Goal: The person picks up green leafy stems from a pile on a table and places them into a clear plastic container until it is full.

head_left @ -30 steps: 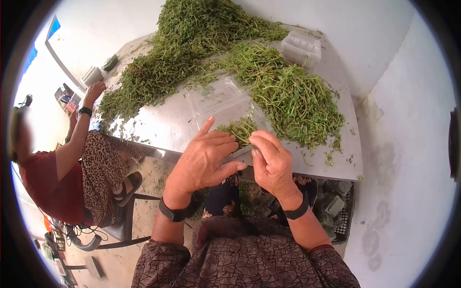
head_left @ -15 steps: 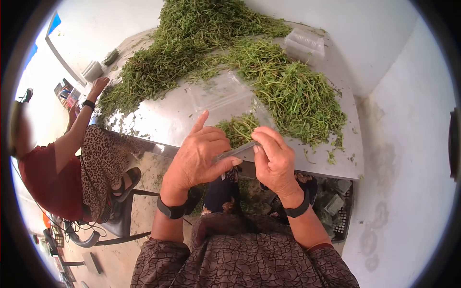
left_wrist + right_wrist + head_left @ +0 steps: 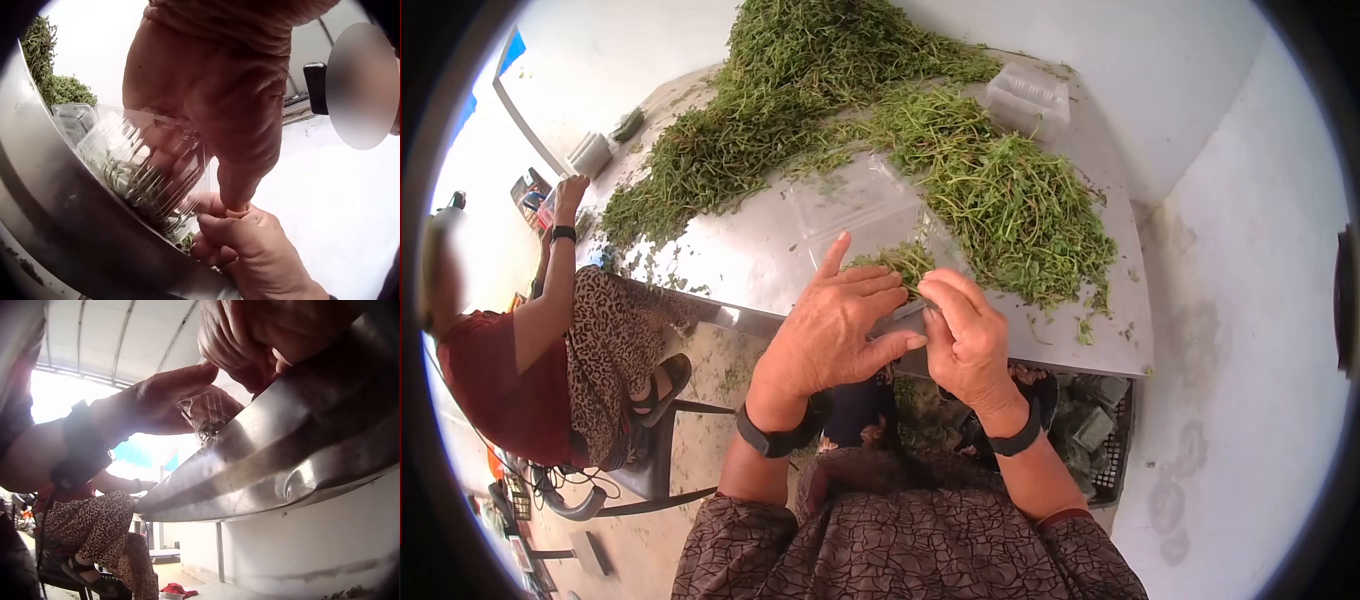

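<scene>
A clear plastic clamshell box (image 3: pixel 199 164) sits at the front edge of the metal table, its lid (image 3: pixel 855 210) folded back flat behind it. Leafy green stems (image 3: pixel 910 260) fill the box. My left hand (image 3: pixel 832 325) lies over it from the left, fingers fairly straight and pressed onto the greens, thumb stretched toward the right hand. With thumb and fingers my right hand (image 3: pixel 965 335) pinches the box's front right rim. In the left wrist view, the left fingers show through the clear wall.
A large heap of greens (image 3: pixel 810 90) covers the table's back, and a smaller pile (image 3: pixel 1025 215) lies right of the box. Stacked clear boxes (image 3: pixel 1028 100) stand behind it. A black crate (image 3: pixel 1105 440) sits below, right. Another person (image 3: pixel 510 350) sits at left.
My left hand drew back leftward off the greens half a second ago and now lies over them again. The right hand keeps its pinch. The other person's arm has moved leftward.
</scene>
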The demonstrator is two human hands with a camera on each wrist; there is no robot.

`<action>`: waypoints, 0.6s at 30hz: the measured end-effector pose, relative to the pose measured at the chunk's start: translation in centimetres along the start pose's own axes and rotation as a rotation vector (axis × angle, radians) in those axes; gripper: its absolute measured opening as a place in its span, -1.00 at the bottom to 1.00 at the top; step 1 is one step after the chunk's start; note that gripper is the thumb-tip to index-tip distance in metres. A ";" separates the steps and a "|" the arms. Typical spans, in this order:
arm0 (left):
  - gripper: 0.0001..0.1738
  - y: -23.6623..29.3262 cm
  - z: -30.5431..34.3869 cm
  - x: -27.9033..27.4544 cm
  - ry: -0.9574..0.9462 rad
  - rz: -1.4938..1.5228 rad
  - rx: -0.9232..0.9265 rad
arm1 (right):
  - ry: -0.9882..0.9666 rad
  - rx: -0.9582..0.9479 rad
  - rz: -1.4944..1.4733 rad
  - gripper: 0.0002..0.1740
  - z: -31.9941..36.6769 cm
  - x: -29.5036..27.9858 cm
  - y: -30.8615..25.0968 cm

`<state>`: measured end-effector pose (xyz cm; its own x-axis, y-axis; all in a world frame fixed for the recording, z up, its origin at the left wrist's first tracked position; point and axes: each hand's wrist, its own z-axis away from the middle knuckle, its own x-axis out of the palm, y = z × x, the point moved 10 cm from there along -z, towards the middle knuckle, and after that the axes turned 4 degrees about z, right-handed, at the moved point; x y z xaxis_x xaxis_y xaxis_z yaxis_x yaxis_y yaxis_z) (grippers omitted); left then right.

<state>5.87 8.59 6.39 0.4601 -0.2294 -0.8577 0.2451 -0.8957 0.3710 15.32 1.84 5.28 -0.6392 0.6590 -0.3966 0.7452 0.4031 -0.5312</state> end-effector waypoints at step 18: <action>-0.30 -0.7 -1.2 0.5 -0.072 0.061 -0.051 | -0.003 -0.018 0.017 -0.63 0.0 0.1 -0.2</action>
<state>7.01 9.51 6.11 0.4136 -0.3111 -0.8557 0.2628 -0.8590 0.4393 15.15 1.87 5.35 -0.6270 0.6638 -0.4077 0.7591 0.4033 -0.5110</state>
